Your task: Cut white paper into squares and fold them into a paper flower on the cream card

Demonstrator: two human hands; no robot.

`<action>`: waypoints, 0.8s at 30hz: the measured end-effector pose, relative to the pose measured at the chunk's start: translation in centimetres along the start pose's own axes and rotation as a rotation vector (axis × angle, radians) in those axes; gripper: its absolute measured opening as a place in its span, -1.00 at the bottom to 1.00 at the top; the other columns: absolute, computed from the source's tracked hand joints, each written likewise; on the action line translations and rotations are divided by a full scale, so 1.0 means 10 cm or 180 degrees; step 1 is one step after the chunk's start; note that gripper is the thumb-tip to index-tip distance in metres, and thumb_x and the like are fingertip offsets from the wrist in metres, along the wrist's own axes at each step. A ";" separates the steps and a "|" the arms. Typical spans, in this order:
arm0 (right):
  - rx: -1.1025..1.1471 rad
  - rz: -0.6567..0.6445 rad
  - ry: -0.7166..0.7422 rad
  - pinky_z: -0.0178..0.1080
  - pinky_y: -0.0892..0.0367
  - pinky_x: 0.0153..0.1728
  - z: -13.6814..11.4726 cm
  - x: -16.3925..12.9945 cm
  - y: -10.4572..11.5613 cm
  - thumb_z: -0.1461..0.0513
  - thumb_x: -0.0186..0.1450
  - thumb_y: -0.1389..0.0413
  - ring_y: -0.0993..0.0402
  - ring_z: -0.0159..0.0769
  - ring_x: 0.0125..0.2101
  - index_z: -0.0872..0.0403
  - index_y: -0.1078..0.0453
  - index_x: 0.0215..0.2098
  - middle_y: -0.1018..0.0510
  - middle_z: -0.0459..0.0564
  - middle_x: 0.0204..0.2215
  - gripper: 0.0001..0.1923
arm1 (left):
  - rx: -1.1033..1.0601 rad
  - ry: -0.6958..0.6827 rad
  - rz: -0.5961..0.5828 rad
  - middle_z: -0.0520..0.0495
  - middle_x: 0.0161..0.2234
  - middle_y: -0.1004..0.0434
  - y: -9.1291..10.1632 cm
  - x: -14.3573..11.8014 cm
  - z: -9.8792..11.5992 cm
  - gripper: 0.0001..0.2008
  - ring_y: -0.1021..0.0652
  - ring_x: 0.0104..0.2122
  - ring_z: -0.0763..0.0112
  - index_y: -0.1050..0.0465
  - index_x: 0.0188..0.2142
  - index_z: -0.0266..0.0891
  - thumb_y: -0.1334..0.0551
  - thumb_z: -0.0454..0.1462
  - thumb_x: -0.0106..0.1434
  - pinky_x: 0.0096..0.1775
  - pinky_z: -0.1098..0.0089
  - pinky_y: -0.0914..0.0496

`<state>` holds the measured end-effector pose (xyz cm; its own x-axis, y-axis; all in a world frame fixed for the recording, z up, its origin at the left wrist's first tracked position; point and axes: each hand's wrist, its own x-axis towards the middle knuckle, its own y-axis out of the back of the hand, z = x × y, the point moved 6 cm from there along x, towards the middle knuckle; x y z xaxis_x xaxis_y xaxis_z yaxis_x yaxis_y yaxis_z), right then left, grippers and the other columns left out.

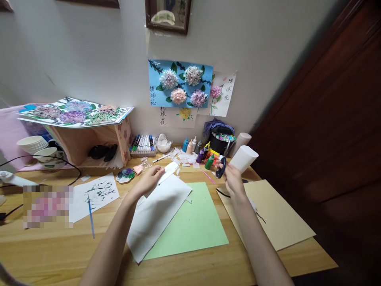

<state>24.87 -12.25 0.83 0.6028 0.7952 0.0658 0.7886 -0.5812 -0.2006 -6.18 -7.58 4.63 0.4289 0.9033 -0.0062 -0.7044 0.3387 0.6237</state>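
The person's left grip (pixel 153 179) was closed on a folded strip of white paper (pixel 170 171), whose free end poked out toward the right grip (pixel 234 180). That one was wrapped around a pair of dark-handled scissors (pixel 220 168), held well apart from the strip; I couldn't tell whether the blades were spread. Just below the left grip, a large white sheet (pixel 160 216) lay slantwise over a pale green sheet (pixel 193 224), which covered the tabletop (pixel 202 272) between the two grips and toward the person. A tan sheet (pixel 276 210) lay nearer the person than the right grip and to its right. Just beyond the right grip was a white paper roll (pixel 246 157), and near its left side stood a green paint bottle (pixel 209 162). Left of the left grip I saw a paint-dabbed palette (pixel 125 176) and, farther out, a blue brush (pixel 91 218) lying partly on a paint-marked sheet (pixel 80 204).
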 end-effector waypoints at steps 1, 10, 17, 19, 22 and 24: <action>0.0410 -0.0239 -0.0226 -0.33 -0.42 -0.45 0.03 -0.11 -0.14 0.15 -0.10 -0.29 -0.48 -0.34 -0.43 0.16 -0.38 -0.34 -0.54 0.01 -0.40 -0.60 | 0.0069 -0.0064 0.0084 0.02 -0.50 -0.27 0.04 0.01 -0.02 -0.63 -0.31 -0.44 0.40 -0.20 -0.50 -0.24 0.03 0.00 0.20 -0.41 0.43 -0.16; 0.1633 -0.1824 -0.1956 -0.44 -0.36 -0.40 0.66 -1.17 -1.09 0.17 -0.01 -0.32 -0.36 -0.52 -0.47 0.16 -0.44 -0.29 -0.45 -0.06 -0.40 -0.65 | 0.0385 -0.0273 0.0578 0.06 -0.56 -0.23 0.30 0.01 -0.17 -0.66 -0.27 -0.49 0.45 -0.14 -0.54 -0.24 0.03 -0.07 0.25 -0.44 0.45 -0.09; 0.1491 -0.2916 -0.2129 -0.37 -0.24 -0.58 0.84 -1.54 -1.23 -0.19 0.13 0.00 -0.12 -0.55 -0.66 0.08 -0.28 -0.30 -0.20 -0.19 -0.57 -0.48 | 0.0434 -0.0391 0.0632 0.05 -0.55 -0.27 0.23 0.05 -0.17 -0.65 -0.29 -0.50 0.46 -0.18 -0.54 -0.25 0.03 -0.09 0.27 -0.45 0.45 -0.09; 0.1062 -0.3142 -0.1891 -0.29 -0.29 -0.54 0.84 -1.57 -1.20 -0.29 0.07 0.10 -0.17 -0.50 -0.64 0.07 -0.24 -0.30 -0.22 -0.17 -0.56 -0.37 | 0.0511 -0.0449 0.0586 0.04 -0.55 -0.29 0.18 0.06 -0.16 -0.65 -0.30 -0.50 0.46 -0.19 -0.54 -0.25 0.02 -0.10 0.27 -0.44 0.45 -0.11; 0.0196 -0.3294 -0.1250 -0.26 -0.31 -0.45 0.82 -1.56 -1.12 -0.25 0.12 0.10 -0.27 -0.44 -0.57 0.08 -0.22 -0.23 -0.25 -0.14 -0.52 -0.40 | 0.0535 -0.0476 0.0458 0.03 -0.52 -0.32 0.10 0.07 -0.14 -0.65 -0.32 -0.48 0.45 -0.22 -0.53 -0.25 0.03 -0.10 0.28 -0.43 0.45 -0.13; -0.0208 -0.3299 -0.0937 -0.28 -0.30 -0.45 0.82 -1.56 -1.08 -0.21 0.17 0.11 -0.29 -0.44 -0.56 0.09 -0.21 -0.19 -0.27 -0.14 -0.52 -0.43 | 0.0507 -0.0473 0.0295 0.02 -0.51 -0.33 0.03 0.07 -0.11 -0.65 -0.33 -0.47 0.44 -0.24 -0.50 -0.25 0.04 -0.09 0.28 -0.42 0.44 -0.14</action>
<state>5.94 -16.93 -6.00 -0.4080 0.9106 -0.0657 0.9084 0.3977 -0.1293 -6.76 -6.59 3.91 0.4534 0.8760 0.1645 -0.6515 0.1998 0.7319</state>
